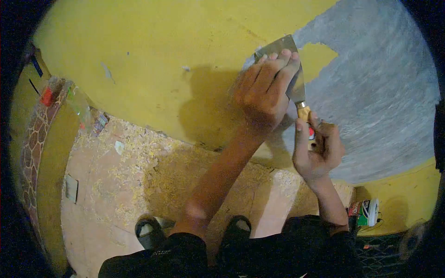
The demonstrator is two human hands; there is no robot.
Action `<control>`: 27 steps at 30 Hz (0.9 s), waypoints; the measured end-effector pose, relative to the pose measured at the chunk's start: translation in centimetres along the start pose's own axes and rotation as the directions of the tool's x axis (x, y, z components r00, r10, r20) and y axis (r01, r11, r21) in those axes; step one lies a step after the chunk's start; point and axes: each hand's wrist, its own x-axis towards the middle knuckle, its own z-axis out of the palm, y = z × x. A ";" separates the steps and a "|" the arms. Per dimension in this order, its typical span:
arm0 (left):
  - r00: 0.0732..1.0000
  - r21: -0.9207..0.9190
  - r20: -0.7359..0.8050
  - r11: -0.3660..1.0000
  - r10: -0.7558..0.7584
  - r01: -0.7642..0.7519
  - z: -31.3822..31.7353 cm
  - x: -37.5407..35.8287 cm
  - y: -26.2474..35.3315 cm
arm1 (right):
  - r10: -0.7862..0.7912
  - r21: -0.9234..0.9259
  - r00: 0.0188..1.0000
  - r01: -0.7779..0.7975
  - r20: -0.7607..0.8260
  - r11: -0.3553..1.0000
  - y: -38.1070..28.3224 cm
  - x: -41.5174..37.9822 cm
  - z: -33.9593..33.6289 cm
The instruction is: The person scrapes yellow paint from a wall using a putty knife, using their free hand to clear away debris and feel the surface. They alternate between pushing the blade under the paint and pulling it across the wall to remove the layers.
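Observation:
A putty knife (302, 98) with a wide metal blade and a wooden handle lies against a wall (153, 55) of yellow paint. My right hand (320, 148) is wrapped around its handle, thumb along the near side. Higher up, my left hand (266, 90) is closed against the blade, its fingertips pressed together on the metal; its thumb is hidden. The blade's front edge meets yellow paint close to a large bare grey patch (371, 92). A strip of yellow remains beside the blade, bordered by grey.
Yellow paint flakes (139, 162) litter the tiled floor (92, 222) below the wall. A paint tub (365, 212) with a white rim lies at the lower right. Plastic wrappers (99, 123) gather by the left corner. Two dark sandals (149, 233) are on my feet.

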 end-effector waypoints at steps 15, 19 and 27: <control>0.999 0.029 -0.033 0.999 0.036 -0.035 0.8 -0.2 -0.4 | -0.101 -0.040 0.993 0.099 -0.067 0.994 1.3 -0.3 0.3; 0.994 -0.018 0.015 0.994 0.104 -0.104 0.4 0.3 -0.6 | -0.143 0.002 0.981 0.145 -0.133 0.989 1.4 0.3 0.6; 0.997 0.063 0.030 0.995 0.076 -0.077 -0.3 -0.3 -0.9 | -0.164 0.026 0.980 0.168 -0.109 0.986 0.8 0.5 1.2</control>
